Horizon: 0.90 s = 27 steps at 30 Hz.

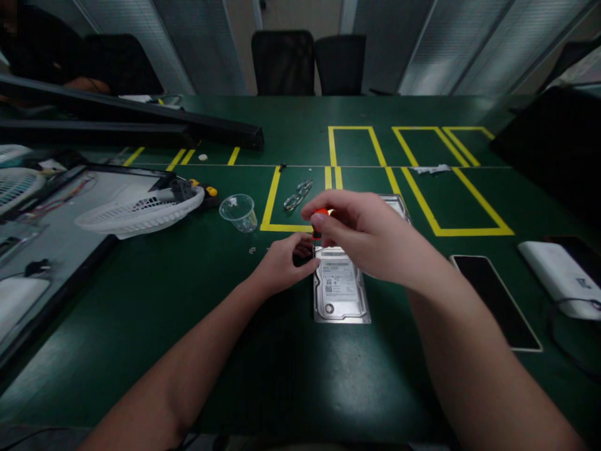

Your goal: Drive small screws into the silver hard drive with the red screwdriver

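A silver hard drive [341,285] with a white label lies on the green table in front of me. My right hand [359,228] is above its far end, fingers pinching the red-and-black handle of a screwdriver [321,216]. The screwdriver points down at the drive's far left corner; its tip is hard to make out. My left hand [286,263] holds the drive's left edge, thumb on the rim and fingers curled near the screwdriver shaft. Behind my right hand, another metal drive [397,203] shows partly. Several tiny screws [252,250] lie left of my left hand.
A clear plastic cup [239,213] and eyeglasses [298,194] stand beyond my left hand. White fan-like grilles [141,213] and a large panel [94,207] fill the left. A phone [495,300] and white power bank [561,275] lie right. A person [47,50] sits far left.
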Tool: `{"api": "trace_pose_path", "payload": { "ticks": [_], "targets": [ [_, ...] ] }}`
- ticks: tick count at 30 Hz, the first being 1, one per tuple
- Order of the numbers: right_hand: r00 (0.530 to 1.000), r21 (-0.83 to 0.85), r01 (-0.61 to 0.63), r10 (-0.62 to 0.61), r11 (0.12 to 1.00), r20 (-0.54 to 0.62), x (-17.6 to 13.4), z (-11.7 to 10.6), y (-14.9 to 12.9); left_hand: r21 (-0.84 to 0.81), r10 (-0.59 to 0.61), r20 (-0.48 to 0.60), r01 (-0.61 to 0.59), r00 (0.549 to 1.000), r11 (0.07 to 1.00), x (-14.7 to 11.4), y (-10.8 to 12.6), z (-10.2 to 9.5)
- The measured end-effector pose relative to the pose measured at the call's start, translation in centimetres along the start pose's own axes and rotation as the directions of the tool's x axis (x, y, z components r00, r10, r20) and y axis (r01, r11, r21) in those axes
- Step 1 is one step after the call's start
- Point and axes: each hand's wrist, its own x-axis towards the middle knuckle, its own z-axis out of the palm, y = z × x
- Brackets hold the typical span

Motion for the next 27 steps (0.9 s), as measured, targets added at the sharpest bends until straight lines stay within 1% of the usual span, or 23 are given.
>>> {"api": "trace_pose_path", "payload": {
  "ticks": [5, 10, 13, 16, 22, 27],
  "targets": [
    [0.999, 0.005, -0.028, 0.028, 1.0, -0.022, 0.09, 0.01, 0.03, -0.015, -0.008, 0.007, 0.008, 1.0, 1.0, 0.03, 0.16, -0.07],
    [0.994, 0.013, -0.096, 0.096, 0.995, -0.056, -0.08, 0.1, -0.05, 0.003, -0.025, 0.01, 0.025, 1.0, 1.0, -0.02, 0.09, -0.04],
    [0.99, 0.032, -0.114, 0.116, 0.993, -0.076, -0.25, 0.15, 0.11, 0.023, -0.009, -0.005, 0.009, 1.0, 1.0, -0.05, 0.09, -0.02],
    [0.992, 0.042, -0.106, 0.108, 0.994, -0.068, -0.31, 0.15, 0.17, 0.032, 0.008, -0.012, -0.007, 1.0, 0.999, -0.08, 0.15, -0.02],
    [0.999, 0.018, -0.033, 0.034, 0.999, -0.042, -0.19, -0.02, -0.26, 0.019, -0.003, -0.01, 0.003, 1.0, 1.0, -0.08, 0.15, -0.06],
    [0.999, 0.046, -0.031, 0.031, 0.998, 0.005, -0.11, -0.01, -0.24, 0.007, 0.002, 0.008, -0.002, 1.0, 1.0, -0.02, 0.21, -0.04]
  ]
}}
